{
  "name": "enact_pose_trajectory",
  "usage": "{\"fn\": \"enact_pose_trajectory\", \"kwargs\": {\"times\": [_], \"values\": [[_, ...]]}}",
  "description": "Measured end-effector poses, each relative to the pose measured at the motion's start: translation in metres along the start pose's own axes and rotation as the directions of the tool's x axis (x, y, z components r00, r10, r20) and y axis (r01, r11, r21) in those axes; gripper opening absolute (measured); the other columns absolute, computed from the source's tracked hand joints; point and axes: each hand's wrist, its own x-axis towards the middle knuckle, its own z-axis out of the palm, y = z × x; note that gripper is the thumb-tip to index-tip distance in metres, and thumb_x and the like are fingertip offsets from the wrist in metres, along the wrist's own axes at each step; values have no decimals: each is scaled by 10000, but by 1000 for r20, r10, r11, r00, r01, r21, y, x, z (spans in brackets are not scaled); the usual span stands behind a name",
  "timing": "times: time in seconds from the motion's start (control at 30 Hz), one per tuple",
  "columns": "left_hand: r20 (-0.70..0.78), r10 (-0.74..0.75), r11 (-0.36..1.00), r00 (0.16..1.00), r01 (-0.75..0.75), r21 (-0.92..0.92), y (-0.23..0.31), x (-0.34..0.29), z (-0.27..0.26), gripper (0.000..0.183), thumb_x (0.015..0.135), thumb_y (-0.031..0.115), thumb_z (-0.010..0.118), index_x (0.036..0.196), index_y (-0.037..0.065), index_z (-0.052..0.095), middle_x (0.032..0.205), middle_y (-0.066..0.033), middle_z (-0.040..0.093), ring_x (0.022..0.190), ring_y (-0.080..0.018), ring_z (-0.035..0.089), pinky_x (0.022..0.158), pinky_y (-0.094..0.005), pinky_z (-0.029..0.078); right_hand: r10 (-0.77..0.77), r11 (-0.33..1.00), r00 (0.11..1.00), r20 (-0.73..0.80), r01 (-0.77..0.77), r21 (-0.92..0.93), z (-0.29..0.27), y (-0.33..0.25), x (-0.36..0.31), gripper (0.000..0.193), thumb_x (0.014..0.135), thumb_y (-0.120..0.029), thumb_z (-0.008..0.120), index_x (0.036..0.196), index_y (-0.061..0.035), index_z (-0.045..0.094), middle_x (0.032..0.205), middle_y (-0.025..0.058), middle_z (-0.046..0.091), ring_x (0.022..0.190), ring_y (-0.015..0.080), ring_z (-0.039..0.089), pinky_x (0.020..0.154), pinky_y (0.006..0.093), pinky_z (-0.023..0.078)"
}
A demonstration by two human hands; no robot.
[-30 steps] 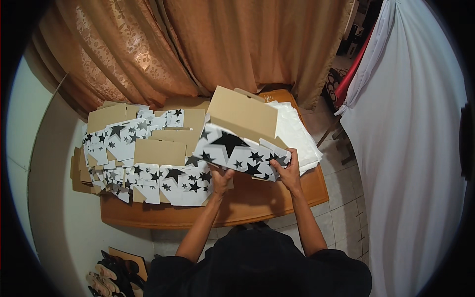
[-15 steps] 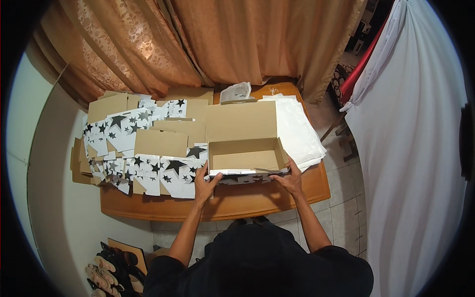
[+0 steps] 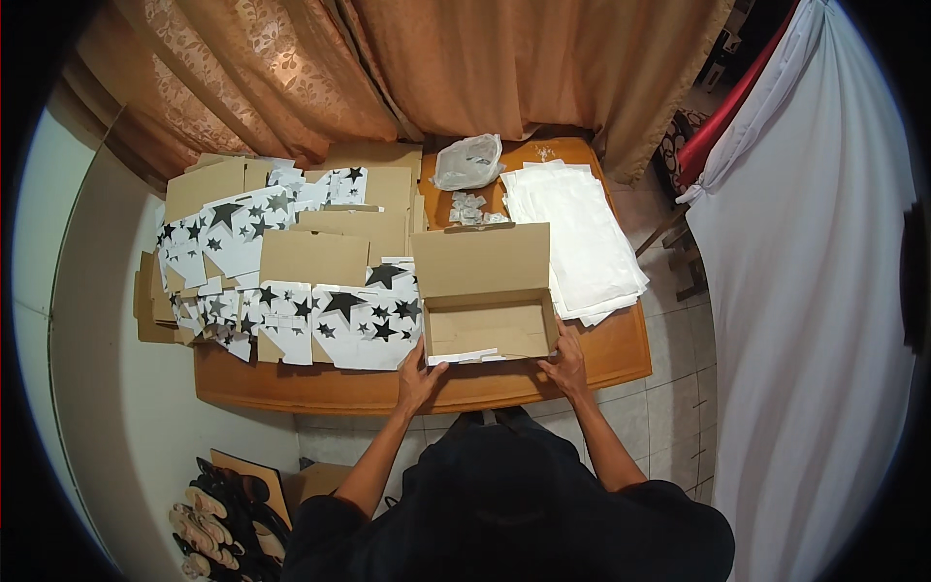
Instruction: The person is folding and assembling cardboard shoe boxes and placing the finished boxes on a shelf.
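A cardboard box point(image 3: 485, 262) with its lid raised stands near the table's front edge. Its brown inside shows bare cardboard, and a white strip runs along its front rim. My left hand point(image 3: 420, 376) grips the front left corner, thumb by the rim. At the front right corner my right hand point(image 3: 566, 365) holds the box the same way. The undersides of both hands' grips are hidden. Left of the box lie flat cardboard pieces printed with black stars point(image 3: 364, 315), one edge close to my left hand.
A stack of white sheets point(image 3: 592, 238) lies right of the box. Behind it are a translucent plastic bag point(image 3: 467, 162) and several small clear packets point(image 3: 467, 208) on the wooden table point(image 3: 291, 388). Shoes point(image 3: 218, 524) fill a rack at lower left; a white cloth point(image 3: 805, 291) hangs at right.
Both hands have brought the box nearer to me and lowered it, its front face no longer showing. The small packets and more of the bag have come into sight behind it.
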Motion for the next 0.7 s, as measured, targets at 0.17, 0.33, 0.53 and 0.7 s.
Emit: {"fn": "enact_pose_trajectory", "kwargs": {"times": [0.17, 0.33, 0.53, 0.7], "values": [[16, 4, 993, 1000, -2, -119, 12, -4, 4, 820, 904, 104, 763, 1565, 14, 286, 1488, -250, 464, 1337, -323, 529, 1077, -416, 489, 37, 999, 999, -32, -36, 21, 9, 5, -12, 731, 616, 15, 884, 1247, -2, 516, 1541, 249, 427, 1324, 436, 499, 1056, 454, 458], [77, 62, 998, 995, -61, -12, 2, -10, 5, 787, 912, 48, 737, 1560, 19, 291, 1516, -266, 429, 1358, -327, 509, 1100, -436, 478, 155, 967, 987, -31, -146, 208, 0, -1, -17, 1009, 644, 29, 872, 1520, -3, 371, 1532, 232, 435, 1382, 406, 465, 1136, 436, 425], [70, 61, 996, 996, -56, -71, 2, -16, 16, 783, 900, 3, 737, 1554, 21, 306, 1445, -239, 517, 1311, -300, 552, 1092, -415, 488, 53, 996, 997, 64, -49, -68, -8, 10, -21, 1051, 649, -2, 885, 1546, -24, 338, 1524, 221, 440, 1388, 402, 456, 1150, 437, 410], [123, 96, 885, 988, -141, 443, 5, -16, 9, 749, 906, 162, 760, 1520, -6, 366, 1399, -294, 548, 1225, -394, 615, 982, -425, 532, 162, 984, 987, 14, -163, 78, -2, 5, -17, 1004, 665, -135, 924, 1516, -8, 406, 1545, 225, 420, 1428, 388, 413, 1155, 447, 391]]}}
